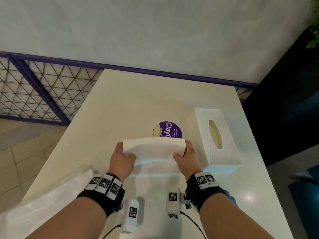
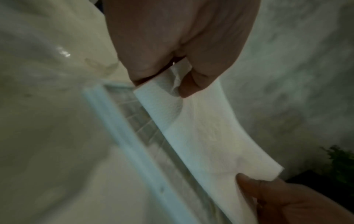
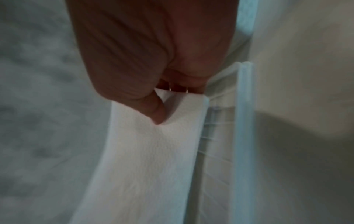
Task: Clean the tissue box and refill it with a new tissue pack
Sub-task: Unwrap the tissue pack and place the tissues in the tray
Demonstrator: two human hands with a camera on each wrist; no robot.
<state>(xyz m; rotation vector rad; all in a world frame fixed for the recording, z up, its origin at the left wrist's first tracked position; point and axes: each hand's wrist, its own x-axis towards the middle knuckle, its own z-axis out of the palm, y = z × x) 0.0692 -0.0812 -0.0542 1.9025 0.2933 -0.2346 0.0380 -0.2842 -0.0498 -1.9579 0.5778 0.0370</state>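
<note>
A white stack of tissues (image 1: 153, 149) sags between my two hands above the table. My left hand (image 1: 123, 156) grips its left end, thumb on top, and my right hand (image 1: 185, 155) grips its right end the same way. The wrist views show each thumb pressed into the soft stack (image 2: 201, 136) (image 3: 145, 159). Right under the stack lies the flat white base tray of the box (image 1: 155, 169) (image 2: 134, 151) (image 3: 243, 136), ribbed inside. The white textured tissue box cover (image 1: 218, 140) stands to the right, its oval slot facing up.
A purple round sticker (image 1: 171, 131) with a yellowish item (image 1: 157, 131) on it lies on the cream table (image 1: 120, 104) behind the stack. Crumpled clear plastic wrap (image 1: 51, 195) lies at the near left. A purple mesh railing (image 1: 34, 94) runs beyond the table's left edge.
</note>
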